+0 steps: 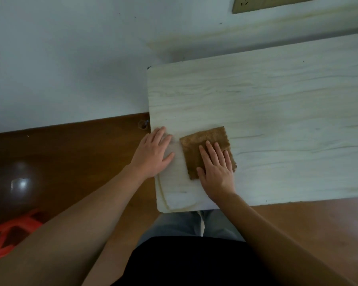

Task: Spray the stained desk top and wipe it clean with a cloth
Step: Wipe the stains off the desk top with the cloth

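A pale wood-grain desk top [277, 104] fills the right half of the head view. A folded brown cloth [203, 141] lies flat on it near the front left corner. My right hand [217, 170] presses palm-down on the cloth's near right part, fingers spread and pointing away from me. My left hand [153, 153] rests flat on the desk's left edge, just left of the cloth, holding nothing. A faint wet-looking patch shows between the two hands. No spray bottle is in view.
The desk stands against a white wall [60, 58] with a socket plate [273, 3] above. Brown wooden floor [70, 153] lies to the left and front. A red plastic stool [10, 234] sits at the lower left.
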